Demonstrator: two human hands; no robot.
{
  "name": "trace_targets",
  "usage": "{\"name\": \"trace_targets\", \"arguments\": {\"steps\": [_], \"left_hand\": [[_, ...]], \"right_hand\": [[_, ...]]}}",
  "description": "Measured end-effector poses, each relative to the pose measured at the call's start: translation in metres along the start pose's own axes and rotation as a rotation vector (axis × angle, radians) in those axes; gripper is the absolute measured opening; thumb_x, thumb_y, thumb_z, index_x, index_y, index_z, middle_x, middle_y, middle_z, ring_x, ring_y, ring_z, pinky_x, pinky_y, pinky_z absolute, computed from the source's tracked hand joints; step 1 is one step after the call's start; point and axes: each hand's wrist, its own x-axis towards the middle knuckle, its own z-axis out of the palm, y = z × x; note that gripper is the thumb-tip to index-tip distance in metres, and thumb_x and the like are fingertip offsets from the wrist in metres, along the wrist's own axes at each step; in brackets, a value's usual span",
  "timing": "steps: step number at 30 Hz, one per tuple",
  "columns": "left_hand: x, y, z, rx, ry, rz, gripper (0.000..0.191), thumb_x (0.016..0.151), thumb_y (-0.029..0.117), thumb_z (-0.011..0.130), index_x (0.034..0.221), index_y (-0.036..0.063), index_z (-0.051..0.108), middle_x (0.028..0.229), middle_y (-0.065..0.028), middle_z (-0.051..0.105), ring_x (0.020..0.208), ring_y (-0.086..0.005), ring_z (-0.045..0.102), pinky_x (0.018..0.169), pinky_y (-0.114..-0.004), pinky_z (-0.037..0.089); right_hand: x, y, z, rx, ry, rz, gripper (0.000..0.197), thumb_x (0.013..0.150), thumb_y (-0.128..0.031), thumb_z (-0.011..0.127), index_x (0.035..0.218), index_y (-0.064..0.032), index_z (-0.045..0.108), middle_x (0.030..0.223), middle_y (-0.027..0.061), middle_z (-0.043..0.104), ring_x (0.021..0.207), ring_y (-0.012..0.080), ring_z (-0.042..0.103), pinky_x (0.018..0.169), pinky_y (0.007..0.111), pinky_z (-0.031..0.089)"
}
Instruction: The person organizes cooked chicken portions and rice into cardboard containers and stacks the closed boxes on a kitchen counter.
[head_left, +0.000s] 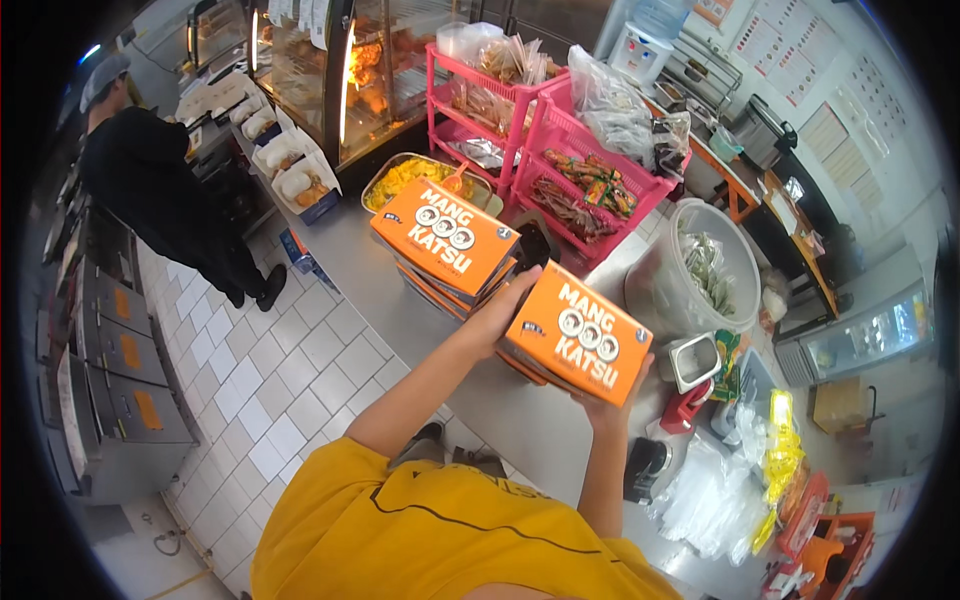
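Note:
An orange cardboard food box (577, 334) is gripped between my two hands above the steel counter. My left hand (504, 309) presses its left side, and my right hand (619, 405) holds its lower right side. At least one more orange box edge shows beneath it; whether that one is held too is hidden. Just left of my left hand stands a stack of similar orange boxes (446, 236). Behind the stack are a metal tray of yellow food (405, 174) with an orange scoop and a dark container (534, 238).
Pink plastic racks (600, 180) and a large clear bin (694, 262) stand beyond. Rightward lie a steel pan (690, 361), a red tape dispenser (686, 407) and clear plastic bags (709, 487). Open filled boxes (304, 180) line the counter's far left, near a person in black (150, 165).

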Motion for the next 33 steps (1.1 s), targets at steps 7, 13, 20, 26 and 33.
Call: {"name": "trace_targets", "arguments": {"steps": [7,13,20,26,33], "left_hand": [[-0.02,-0.064,-0.033,-0.173,0.03,0.408,0.062,0.09,0.035,0.054,0.136,-0.0016,0.037,0.137,-0.0156,0.043,0.131,-0.0216,0.036,0.11,-0.033,0.022],[-0.035,-0.135,-0.046,0.206,0.237,0.66,0.097,0.086,0.045,0.06,0.144,-0.0041,0.0,0.151,-0.0209,0.005,0.141,-0.0313,0.003,0.113,-0.041,0.008],[-0.027,-0.108,-0.054,0.405,0.212,0.358,0.1,0.083,0.044,0.064,0.144,-0.0019,0.0,0.149,-0.0272,-0.003,0.14,-0.0369,-0.004,0.113,-0.043,0.008],[-0.059,-0.091,-0.096,0.557,0.039,0.482,0.075,0.078,0.018,0.069,0.136,-0.0019,0.026,0.136,-0.0217,0.031,0.128,-0.0315,0.031,0.107,-0.04,0.026],[-0.073,-0.112,-0.17,0.711,-0.007,0.359,0.054,0.078,0.01,0.068,0.126,0.0016,0.044,0.11,-0.013,0.057,0.098,-0.024,0.057,0.089,-0.035,0.043]], "right_hand": [[0.009,-0.005,0.027,0.224,0.124,0.27,0.07,0.087,-0.069,0.034,0.128,-0.0138,0.047,0.107,0.0002,0.062,0.073,0.0101,0.059,0.046,0.018,0.039],[0.007,-0.003,0.045,0.276,0.056,0.24,0.077,0.085,-0.071,0.034,0.134,-0.0127,0.041,0.125,0.0078,0.054,0.107,0.0267,0.057,0.073,0.042,0.053],[0.007,-0.006,0.084,0.234,0.232,0.254,0.076,0.086,-0.07,0.032,0.135,-0.0113,0.04,0.129,0.0057,0.051,0.112,0.0229,0.053,0.078,0.037,0.049],[-0.004,-0.001,0.072,0.32,0.359,0.174,0.087,0.085,-0.075,0.022,0.146,-0.0142,0.024,0.149,0.0108,0.027,0.135,0.0288,0.027,0.108,0.05,0.018],[-0.069,0.098,0.013,-0.002,0.568,0.359,0.072,0.089,-0.063,0.032,0.145,-0.0173,0.023,0.142,0.0108,0.039,0.13,0.0301,0.036,0.105,0.055,0.018]]}}
